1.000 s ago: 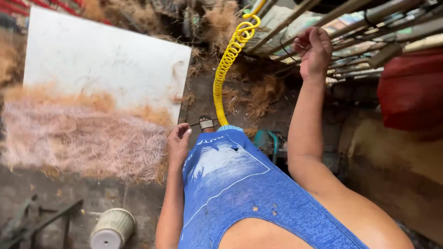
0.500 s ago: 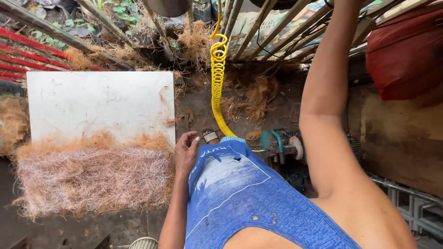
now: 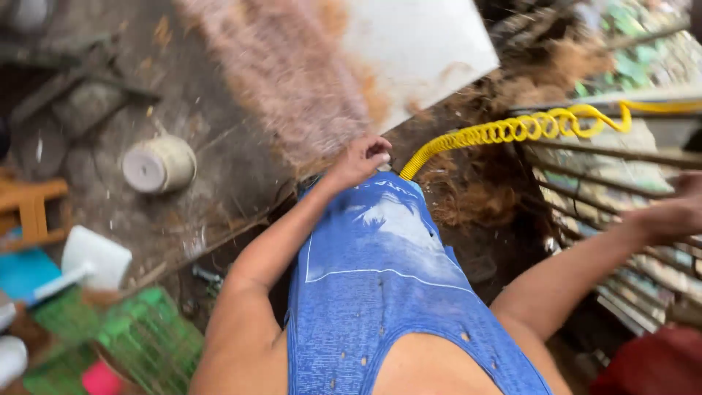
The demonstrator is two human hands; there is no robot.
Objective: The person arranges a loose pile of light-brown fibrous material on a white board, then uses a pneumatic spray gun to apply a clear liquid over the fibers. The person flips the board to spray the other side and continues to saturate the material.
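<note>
I see the left hand [image 3: 360, 159] pinching the yellow coiled plastic hose [image 3: 512, 130] end; the blurred right hand [image 3: 676, 212], grip unclear, could snag those far-right metal bars [image 3: 621, 241].

Dirty concrete floor [image 3: 219, 168] in daylight; white board [image 3: 417, 51], wooden stool [image 3: 33, 212], metal bars [image 3: 621, 249].

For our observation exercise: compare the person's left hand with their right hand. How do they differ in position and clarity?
The left hand sits close to the body beside the yellow coiled hose, fingers curled and sharply seen. The right hand is stretched far out over the metal bars and is blurred, so its grip cannot be told. Both are bare.
</note>
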